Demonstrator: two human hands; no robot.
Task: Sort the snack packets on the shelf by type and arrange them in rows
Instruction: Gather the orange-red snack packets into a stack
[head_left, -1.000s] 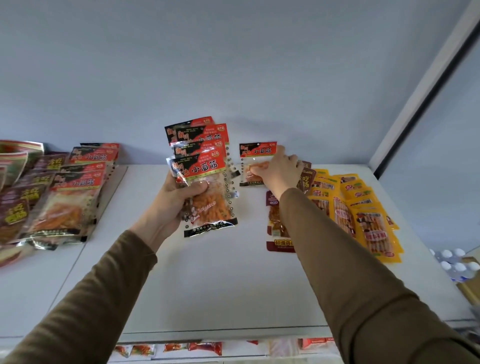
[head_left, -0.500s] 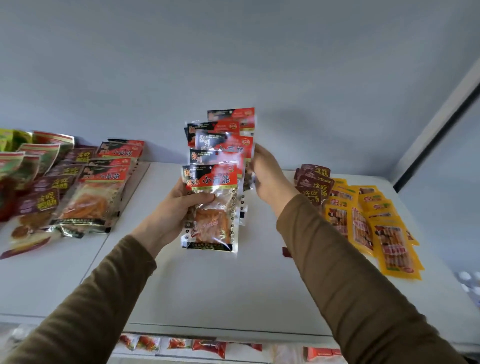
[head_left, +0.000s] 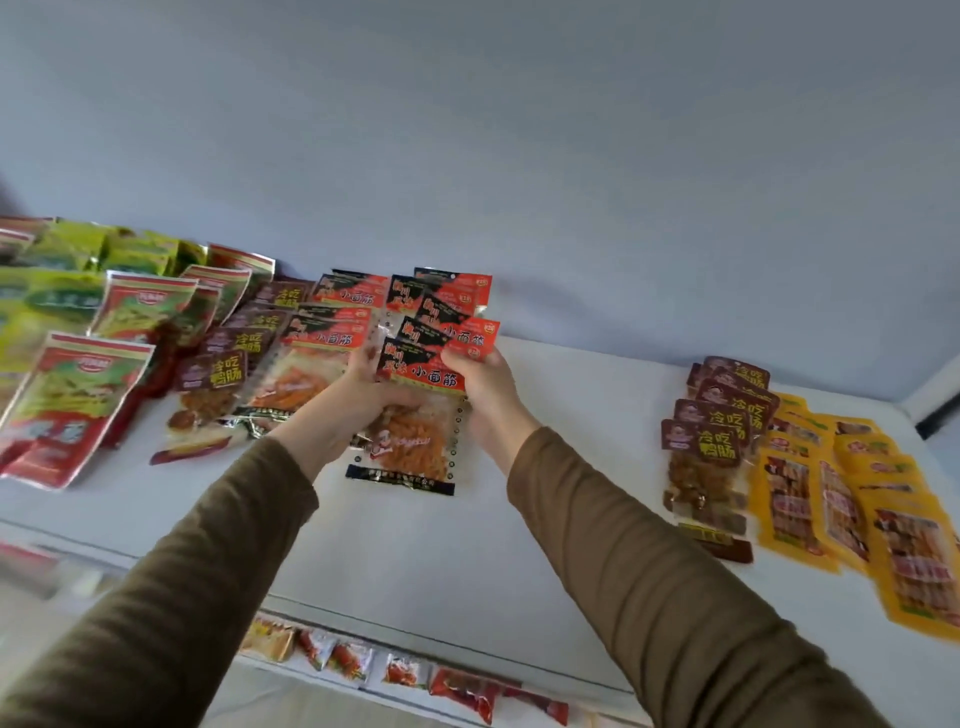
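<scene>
- Since the earlier frame: held stack of red-black packets (head_left: 426, 374) carried leftward, now just beside the matching row (head_left: 322, 353).
- Left hand (head_left: 363, 400) and right hand (head_left: 483, 389) both grip the fanned stack, above the shelf (head_left: 467, 545).
- Packets: red-black headers, clear windows, orange strips inside.
- Right: maroon packets (head_left: 719, 431), yellow packets (head_left: 852, 499).

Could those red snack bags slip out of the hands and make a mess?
Maybe. Both hands, left hand and right hand, grip a fanned stack of red packets that overlap loosely, so one might slide out. The stack is held right beside the red row on the shelf, so setting it down could knock that row crooked. The dark packets lie close by and might get nudged too.
</scene>
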